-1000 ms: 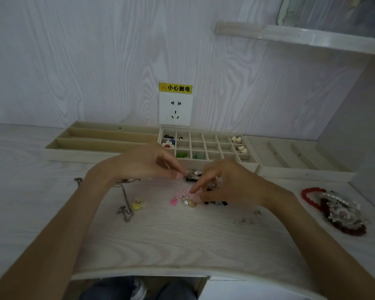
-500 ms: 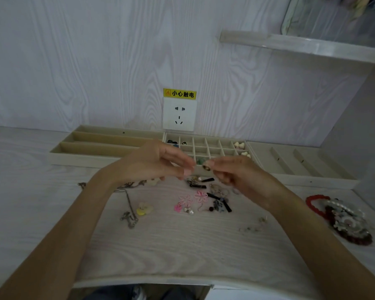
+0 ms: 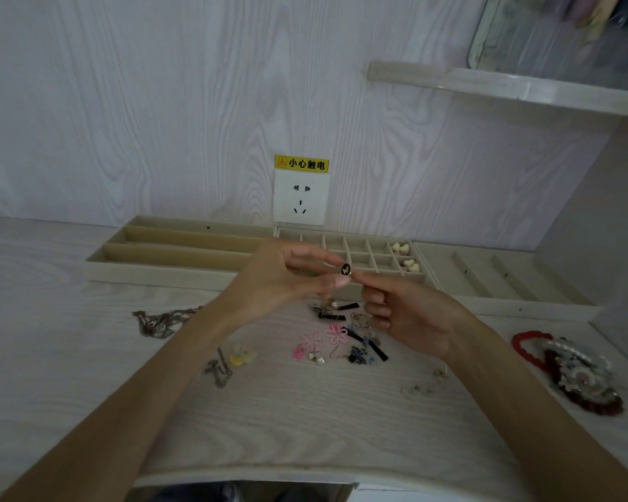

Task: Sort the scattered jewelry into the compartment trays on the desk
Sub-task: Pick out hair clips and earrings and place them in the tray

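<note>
My left hand (image 3: pixel 280 280) and right hand (image 3: pixel 410 317) together pinch a small black oval stud with a gold mark (image 3: pixel 345 269), raised above the worktop (image 3: pixel 87 356), just short of the beige grid tray of small square cells (image 3: pixel 377 260). Risk, in my judgement: the tiny stud slips during handover and falls into the loose jewelry heap (image 3: pixel 341 338) beneath my hands, or lands in the wrong cell.

A home dressing corner: pale wood-grain desk (image 3: pixel 305 422), wall socket (image 3: pixel 301 197), compartment trays (image 3: pixel 182 244), scattered jewelry (image 3: pixel 341 338).
</note>
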A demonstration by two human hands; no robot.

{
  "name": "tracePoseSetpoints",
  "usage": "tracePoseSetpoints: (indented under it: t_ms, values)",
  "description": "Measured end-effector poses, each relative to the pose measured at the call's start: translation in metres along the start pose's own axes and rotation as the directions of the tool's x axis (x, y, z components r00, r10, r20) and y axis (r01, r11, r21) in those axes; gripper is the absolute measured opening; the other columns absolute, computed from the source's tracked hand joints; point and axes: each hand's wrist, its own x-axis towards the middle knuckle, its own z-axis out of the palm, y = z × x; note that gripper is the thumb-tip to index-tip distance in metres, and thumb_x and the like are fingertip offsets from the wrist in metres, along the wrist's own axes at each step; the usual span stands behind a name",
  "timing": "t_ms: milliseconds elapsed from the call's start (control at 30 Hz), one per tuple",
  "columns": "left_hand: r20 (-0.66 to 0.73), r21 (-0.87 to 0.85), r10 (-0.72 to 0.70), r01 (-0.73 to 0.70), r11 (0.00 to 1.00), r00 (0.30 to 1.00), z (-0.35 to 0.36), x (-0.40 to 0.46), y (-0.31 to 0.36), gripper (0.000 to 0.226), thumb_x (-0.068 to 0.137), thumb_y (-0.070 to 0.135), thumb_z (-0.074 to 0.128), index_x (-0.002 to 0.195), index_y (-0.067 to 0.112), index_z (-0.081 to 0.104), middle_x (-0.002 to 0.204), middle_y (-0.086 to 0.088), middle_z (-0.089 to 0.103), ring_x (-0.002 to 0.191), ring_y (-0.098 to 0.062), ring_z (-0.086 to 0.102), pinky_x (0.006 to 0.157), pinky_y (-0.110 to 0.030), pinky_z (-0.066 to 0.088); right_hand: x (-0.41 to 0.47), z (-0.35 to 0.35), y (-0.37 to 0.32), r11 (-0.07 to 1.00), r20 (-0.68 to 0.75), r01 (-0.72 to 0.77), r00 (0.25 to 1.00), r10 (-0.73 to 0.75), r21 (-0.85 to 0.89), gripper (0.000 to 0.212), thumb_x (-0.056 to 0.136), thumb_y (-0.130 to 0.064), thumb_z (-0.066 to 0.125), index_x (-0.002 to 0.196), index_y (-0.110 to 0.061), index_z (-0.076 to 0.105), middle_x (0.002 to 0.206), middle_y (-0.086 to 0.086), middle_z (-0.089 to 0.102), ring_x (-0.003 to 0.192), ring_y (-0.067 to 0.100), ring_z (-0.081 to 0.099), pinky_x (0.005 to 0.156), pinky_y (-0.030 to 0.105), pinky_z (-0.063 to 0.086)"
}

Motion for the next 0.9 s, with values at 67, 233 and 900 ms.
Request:
tracePoseSetpoints:
  t_ms: [67, 233, 900]
  values:
    - [0.014, 0.032, 0.008, -0.008, 0.999, 1.000, 0.001, -0.001, 0.000, 0.027, 0.076, 0.013, 0.076, 0.103, 0.013, 0.073, 0.084, 0.006, 0.075, 0.055, -0.002, 0.065, 0.056, -0.006, 0.044, 0.000, 0.000, 0.001, 0.997, -0.007, 0.036, 0.999, -0.036, -0.062, 0.020, 0.071, -0.034, 0.067, 0.086, -0.021, 0.068, 0.055, -0.007, 0.031, 0.051, 0.007, 0.024, 0.056, 0.023, 0.020]
    - [0.015, 0.027, 0.057, -0.058, 0.998, 0.998, 0.003, -0.002, -0.002, 0.028, 0.076, 0.009, 0.076, 0.103, 0.006, 0.073, 0.082, 0.001, 0.074, 0.044, 0.004, 0.052, 0.049, -0.006, 0.039, 0.002, -0.003, 0.003, 0.985, -0.039, 0.091, 0.994, -0.097, -0.145, 0.034, 0.071, -0.037, 0.065, 0.101, -0.019, 0.069, 0.053, -0.008, 0.032, 0.049, 0.005, 0.028, 0.054, 0.021, 0.023]
    - [-0.029, 0.275, -0.110, 0.114, 0.955, 0.994, -0.055, 0.049, 0.027, 0.013, 0.074, 0.017, 0.078, 0.085, 0.013, 0.075, 0.075, -0.005, 0.075, 0.062, -0.008, 0.070, 0.063, -0.008, 0.050, 0.029, 0.007, -0.055, 0.594, 0.001, 0.343, 0.867, -0.499, -0.728, 0.013, 0.084, -0.026, 0.067, 0.095, -0.024, 0.074, 0.085, -0.009, 0.072, 0.073, 0.002, 0.063, 0.070, 0.012, 0.048]
